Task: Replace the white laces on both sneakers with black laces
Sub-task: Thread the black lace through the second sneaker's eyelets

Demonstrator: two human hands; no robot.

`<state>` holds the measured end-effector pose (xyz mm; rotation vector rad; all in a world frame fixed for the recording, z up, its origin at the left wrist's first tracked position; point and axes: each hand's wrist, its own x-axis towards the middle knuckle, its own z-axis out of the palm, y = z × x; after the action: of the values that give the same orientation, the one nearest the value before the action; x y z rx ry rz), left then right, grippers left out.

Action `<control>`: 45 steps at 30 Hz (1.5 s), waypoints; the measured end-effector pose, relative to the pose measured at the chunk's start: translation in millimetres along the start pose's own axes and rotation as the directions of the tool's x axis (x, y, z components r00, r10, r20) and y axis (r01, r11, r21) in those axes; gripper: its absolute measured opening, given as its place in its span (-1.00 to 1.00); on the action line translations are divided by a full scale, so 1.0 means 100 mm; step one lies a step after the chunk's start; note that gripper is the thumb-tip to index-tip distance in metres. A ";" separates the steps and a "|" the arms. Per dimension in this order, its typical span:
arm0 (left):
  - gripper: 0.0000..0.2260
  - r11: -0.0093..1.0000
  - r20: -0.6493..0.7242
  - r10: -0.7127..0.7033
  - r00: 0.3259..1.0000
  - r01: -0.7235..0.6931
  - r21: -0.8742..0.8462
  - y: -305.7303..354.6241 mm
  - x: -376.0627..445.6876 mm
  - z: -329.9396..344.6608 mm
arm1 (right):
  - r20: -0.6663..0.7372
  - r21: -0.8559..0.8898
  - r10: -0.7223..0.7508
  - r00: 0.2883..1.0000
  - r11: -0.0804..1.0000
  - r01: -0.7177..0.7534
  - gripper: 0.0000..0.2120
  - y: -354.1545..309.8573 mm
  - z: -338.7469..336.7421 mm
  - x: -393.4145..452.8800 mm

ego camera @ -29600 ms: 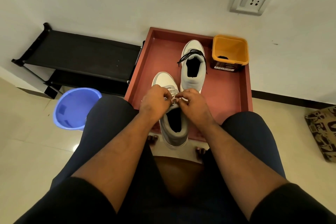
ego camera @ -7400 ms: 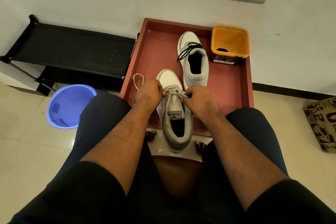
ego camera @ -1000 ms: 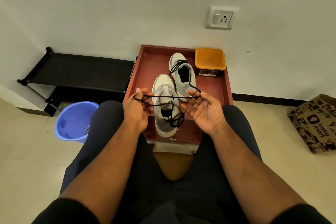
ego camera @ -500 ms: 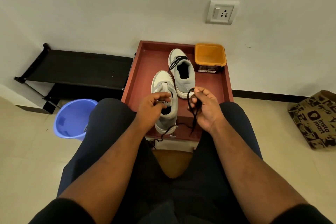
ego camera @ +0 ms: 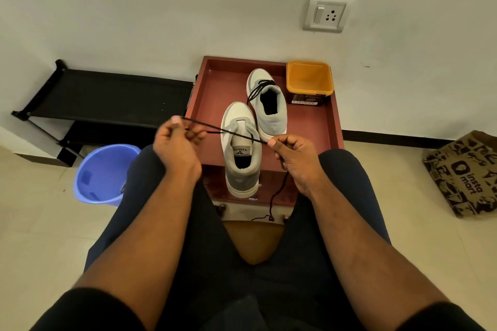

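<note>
— Tiled floor (ego camera: 40, 236), white wall with a switch socket (ego camera: 325, 13), black shoe rack (ego camera: 102, 97) at left, red tray-topped table (ego camera: 212, 105) against the wall.

— On the table?

— Two grey-white sneakers, heels toward the camera. Far sneaker (ego camera: 267, 105) already threaded with a black lace. Near sneaker (ego camera: 240, 148) bare of laces, heel overhanging the table's front edge. Orange tub (ego camera: 308, 82) at the far right corner, inside not visible.

— Hands?

— Both raised over the near sneaker, black lace (ego camera: 228, 131) stretched taut between. Left hand (ego camera: 176, 146) blurred, fingers curled round one end. Right hand (ego camera: 294, 156) pinching it at thumb and forefinger, slack dropping below to the floor.

— Elsewhere?

— Blue bucket (ego camera: 105, 174) beside the left knee, contents hard to make out. Printed bag (ego camera: 465, 172) cut off at the right edge.
</note>
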<state>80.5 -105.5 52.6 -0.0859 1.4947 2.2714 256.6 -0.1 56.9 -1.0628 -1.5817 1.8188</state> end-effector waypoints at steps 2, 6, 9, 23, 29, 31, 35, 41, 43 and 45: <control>-0.56 0.920 0.145 0.173 0.974 -0.213 0.329 0.04 0.06 -0.01 | -0.032 -0.020 -0.017 0.999 1.000 0.016 -0.92 0.00 0.00 0.01; -0.43 0.676 0.688 -0.184 0.702 -0.417 0.607 -0.20 -0.31 0.09 | 0.011 -0.052 -0.055 0.998 0.997 0.055 -0.89 -0.01 0.07 0.00; -0.77 0.696 0.656 -0.268 0.706 -0.328 0.638 -0.30 -0.41 0.12 | 0.051 -0.095 -0.064 0.997 0.993 0.069 -0.88 0.00 0.07 -0.02; -0.84 0.795 0.530 -0.235 0.815 -0.153 0.587 -0.21 -0.36 0.13 | 0.037 -0.120 -0.073 0.997 0.990 0.077 -0.92 -0.02 0.07 -0.01; -0.60 0.788 0.374 0.006 0.927 -0.235 0.569 0.01 0.03 0.06 | -0.001 -0.070 -0.051 0.999 0.996 0.051 -0.93 -0.03 0.03 0.01; -0.53 0.707 0.609 -0.244 0.754 -0.292 0.644 -0.11 -0.22 0.11 | 0.014 -0.091 -0.056 0.998 0.994 0.057 -0.94 -0.03 0.07 0.02; -0.87 0.724 0.593 -0.325 0.737 -0.209 0.657 -0.19 -0.35 0.17 | 0.049 -0.145 -0.067 0.997 0.987 0.074 -0.93 0.00 0.09 0.02; -0.66 0.767 0.223 0.148 0.964 -0.254 0.589 -0.02 0.14 0.04 | -0.020 -0.110 -0.078 0.997 0.991 0.075 -0.95 0.00 0.05 0.04; -0.58 0.682 0.536 -0.048 0.843 -0.365 0.634 -0.16 -0.04 0.07 | -0.003 -0.109 -0.073 0.997 0.991 0.073 -0.90 0.00 0.09 0.05; -0.72 0.705 0.655 -0.240 0.716 -0.336 0.625 -0.25 -0.21 0.10 | 0.035 -0.133 -0.072 0.997 0.988 0.076 -0.88 -0.01 0.13 0.05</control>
<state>110.6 -94.1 40.9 0.9661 1.7688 1.2859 243.1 -3.5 57.0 -1.0253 -1.7589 1.7070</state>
